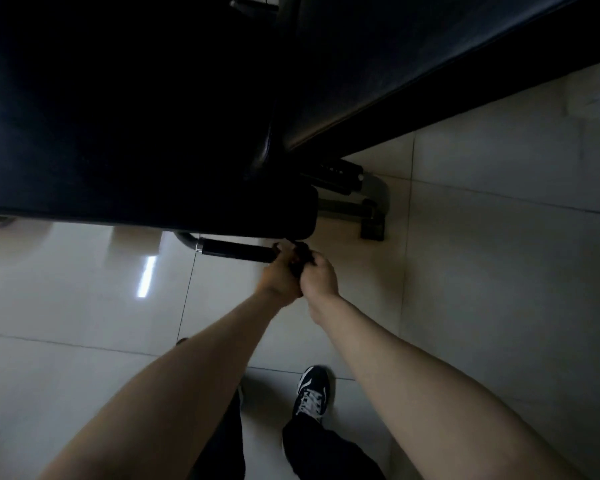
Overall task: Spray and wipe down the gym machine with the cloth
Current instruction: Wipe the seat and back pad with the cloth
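Dark cloth [301, 261] sat bunched at 12 o'clock of left hand [279, 278] and right hand [321, 277], both pinching it, at the 3 o'clock end of the handle [236, 252] under the gym machine [118, 116] pad, over a glossy tiled floor [499, 271].

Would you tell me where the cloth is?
Head view, centre: the cloth is bunched between the left hand and right hand, by the handle end under the pad.
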A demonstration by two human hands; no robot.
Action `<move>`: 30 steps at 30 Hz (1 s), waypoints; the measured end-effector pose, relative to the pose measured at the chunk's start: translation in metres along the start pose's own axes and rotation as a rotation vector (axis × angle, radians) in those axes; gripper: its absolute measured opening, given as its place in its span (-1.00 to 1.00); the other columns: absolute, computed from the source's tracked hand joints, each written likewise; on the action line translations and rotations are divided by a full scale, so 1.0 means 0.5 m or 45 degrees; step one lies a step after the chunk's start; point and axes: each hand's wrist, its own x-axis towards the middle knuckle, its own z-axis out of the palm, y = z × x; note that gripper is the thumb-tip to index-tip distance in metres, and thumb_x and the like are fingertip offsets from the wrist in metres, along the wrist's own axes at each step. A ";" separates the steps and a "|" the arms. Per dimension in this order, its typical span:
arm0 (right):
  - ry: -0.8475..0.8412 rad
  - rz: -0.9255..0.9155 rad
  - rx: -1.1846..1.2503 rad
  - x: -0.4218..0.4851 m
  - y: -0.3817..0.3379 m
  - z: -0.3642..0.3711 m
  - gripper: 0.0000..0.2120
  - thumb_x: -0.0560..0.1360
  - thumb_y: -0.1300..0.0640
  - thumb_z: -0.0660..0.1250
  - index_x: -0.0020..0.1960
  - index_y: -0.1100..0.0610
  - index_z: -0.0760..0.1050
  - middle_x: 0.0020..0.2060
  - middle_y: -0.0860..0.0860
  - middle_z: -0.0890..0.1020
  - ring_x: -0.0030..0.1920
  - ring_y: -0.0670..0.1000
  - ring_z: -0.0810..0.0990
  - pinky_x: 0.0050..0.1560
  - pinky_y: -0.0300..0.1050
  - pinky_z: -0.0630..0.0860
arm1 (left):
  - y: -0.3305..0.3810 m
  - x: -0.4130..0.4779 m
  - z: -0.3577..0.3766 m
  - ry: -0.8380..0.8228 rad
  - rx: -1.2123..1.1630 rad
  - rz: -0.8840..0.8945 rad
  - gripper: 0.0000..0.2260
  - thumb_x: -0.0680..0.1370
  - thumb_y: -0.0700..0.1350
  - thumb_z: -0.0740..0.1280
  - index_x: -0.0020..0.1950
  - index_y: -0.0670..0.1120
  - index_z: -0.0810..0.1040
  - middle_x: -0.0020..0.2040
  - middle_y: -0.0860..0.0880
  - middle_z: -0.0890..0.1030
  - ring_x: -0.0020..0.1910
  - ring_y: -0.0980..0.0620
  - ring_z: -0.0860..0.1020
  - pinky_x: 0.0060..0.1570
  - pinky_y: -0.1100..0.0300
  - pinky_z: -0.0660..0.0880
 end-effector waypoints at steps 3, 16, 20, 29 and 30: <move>0.100 0.055 0.101 -0.048 -0.037 -0.090 -0.63 0.69 0.16 0.10 0.46 -0.02 0.40 0.29 0.03 0.50 0.31 0.11 0.49 0.17 -0.08 0.44 | 0.083 -0.049 0.036 -0.038 0.097 0.126 -0.67 0.59 -0.14 0.37 0.32 -0.11 0.40 0.13 -0.12 0.56 0.04 -0.08 0.56 -0.02 0.10 0.52; 0.338 -0.159 0.445 -0.395 -0.247 -0.434 -0.72 0.63 0.29 0.15 0.23 0.01 0.48 0.15 0.07 0.56 0.15 0.12 0.55 0.07 -0.03 0.55 | 0.525 -0.341 0.046 -0.416 0.183 0.186 -0.61 0.69 0.02 0.23 0.46 -0.05 0.24 0.20 -0.21 0.58 -0.12 -0.16 0.63 -0.27 0.08 0.60; 0.415 -0.162 0.397 -0.448 -0.292 -0.511 -0.79 0.60 0.23 0.16 0.13 0.00 0.47 0.11 0.12 0.62 0.07 0.17 0.62 0.05 0.13 0.63 | 0.628 -0.411 0.070 -0.404 0.581 0.535 -0.62 0.67 0.01 0.28 0.39 -0.13 0.30 0.09 -0.19 0.58 -0.05 -0.14 0.61 -0.17 0.04 0.53; 0.559 -0.271 0.345 -0.472 -0.407 -0.751 -0.72 0.64 0.20 0.12 0.34 0.13 0.34 0.12 0.10 0.51 0.05 0.10 0.50 -0.02 -0.06 0.43 | 0.861 -0.461 0.206 -0.294 0.694 0.666 -0.68 0.64 0.04 0.28 0.29 -0.11 0.33 0.21 -0.16 0.50 -0.01 -0.08 0.52 -0.24 0.15 0.43; 0.548 -0.298 0.339 -0.459 -0.422 -0.780 -0.71 0.63 0.20 0.12 0.35 0.13 0.33 0.13 0.10 0.52 0.07 0.11 0.51 -0.01 -0.03 0.46 | 0.890 -0.447 0.226 -0.247 0.711 0.667 -0.67 0.63 0.03 0.29 0.30 -0.11 0.34 0.26 -0.15 0.46 0.06 -0.11 0.52 -0.13 0.12 0.45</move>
